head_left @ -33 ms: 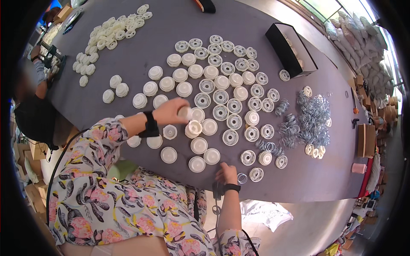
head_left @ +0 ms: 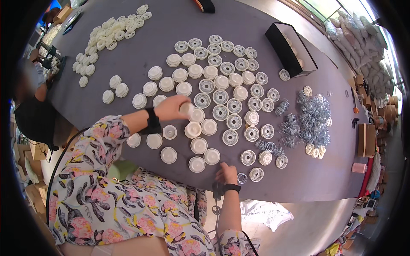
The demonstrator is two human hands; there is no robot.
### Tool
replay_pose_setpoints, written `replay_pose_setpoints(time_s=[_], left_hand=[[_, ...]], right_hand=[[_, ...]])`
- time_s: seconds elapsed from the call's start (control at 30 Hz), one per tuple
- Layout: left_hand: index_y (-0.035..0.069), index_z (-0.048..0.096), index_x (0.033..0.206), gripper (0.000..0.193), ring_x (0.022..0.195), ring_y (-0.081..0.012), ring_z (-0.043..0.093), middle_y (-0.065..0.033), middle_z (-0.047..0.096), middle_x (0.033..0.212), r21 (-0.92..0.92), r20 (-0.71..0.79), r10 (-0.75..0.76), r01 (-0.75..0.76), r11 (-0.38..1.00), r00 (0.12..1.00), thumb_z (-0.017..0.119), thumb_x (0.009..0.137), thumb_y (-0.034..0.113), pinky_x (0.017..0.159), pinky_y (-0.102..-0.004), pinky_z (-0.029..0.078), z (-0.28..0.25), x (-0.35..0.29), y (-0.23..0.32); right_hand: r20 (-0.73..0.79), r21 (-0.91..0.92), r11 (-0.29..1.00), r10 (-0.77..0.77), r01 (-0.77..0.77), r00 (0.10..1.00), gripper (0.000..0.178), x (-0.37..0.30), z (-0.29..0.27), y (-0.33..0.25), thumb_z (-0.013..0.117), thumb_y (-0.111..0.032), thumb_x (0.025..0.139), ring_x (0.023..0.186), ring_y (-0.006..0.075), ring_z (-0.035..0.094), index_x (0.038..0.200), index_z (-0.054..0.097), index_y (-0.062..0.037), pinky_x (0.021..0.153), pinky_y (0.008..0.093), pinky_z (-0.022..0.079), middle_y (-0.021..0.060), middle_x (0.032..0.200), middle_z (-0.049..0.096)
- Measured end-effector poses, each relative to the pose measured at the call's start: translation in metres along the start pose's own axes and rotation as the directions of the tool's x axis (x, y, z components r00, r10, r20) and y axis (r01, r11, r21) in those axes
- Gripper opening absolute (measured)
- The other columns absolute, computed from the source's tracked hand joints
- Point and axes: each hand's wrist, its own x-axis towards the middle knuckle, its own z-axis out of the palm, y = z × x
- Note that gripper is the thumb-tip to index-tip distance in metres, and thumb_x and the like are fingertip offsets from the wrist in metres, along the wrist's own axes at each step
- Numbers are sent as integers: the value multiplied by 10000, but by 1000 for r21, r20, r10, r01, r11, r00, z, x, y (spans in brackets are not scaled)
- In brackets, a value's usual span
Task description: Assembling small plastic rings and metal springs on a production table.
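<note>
My left hand (head_left: pixel 171 107) is closed around a small white plastic cap (head_left: pixel 186 109), slightly blurred, held above the table. Just below it sits a round white plastic part (head_left: pixel 193 129) with a raised centre, among several white domed discs (head_left: pixel 199 145). A smaller white faceted piece (head_left: pixel 169 132) lies to the left, near my left wrist. At the near table edge is my right hand (head_left: pixel 226 173), its fingers curled in; whatever they hold, if anything, is hidden. Loose metal spring coils (head_left: pixel 242 178) lie just right of it.
Clear-rimmed round parts (head_left: pixel 220 112) spread across the middle. A heap of metal springs (head_left: pixel 314 115) lies at right, and a black open box (head_left: pixel 284 49) stands far right. Cream plastic rings (head_left: pixel 112 32) are piled far left. Another person (head_left: pixel 34 102) is at the left edge.
My left hand has shifted slightly away from me with the cap. The white part below it looks lower and flatter. My right hand stays in place.
</note>
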Motion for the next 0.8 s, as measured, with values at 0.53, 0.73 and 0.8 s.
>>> replay_pose_setpoints(time_s=[0.53,0.73,0.8], left_hand=[[104,506,1145,445,958,-317,530,-140,535,1057,493,-283,374,-201,847,883,622,718,153,808,-420,435,37,106,-42],[122,427,1266,500,1213,-298,391,-125,411,1315,707,31,256,-202,677,966,489,776,41,1007,-445,311,33,75,-39],[127,421,1289,515,1251,-298,353,-122,370,1358,627,41,192,-175,759,981,492,785,51,1040,-458,272,26,74,-40]], right_hand=[[-10,6,1000,29,-29,1000,424,-8,2,-8,513,-345,770,332,190,478,561,586,17,331,275,357,149,473,563],[10,-20,999,33,-32,999,438,-5,0,-9,506,-345,771,330,202,484,556,581,29,325,273,353,168,475,565],[15,-23,999,35,-35,999,431,-2,1,-9,506,-338,769,331,205,486,559,579,32,322,272,350,171,479,566]])
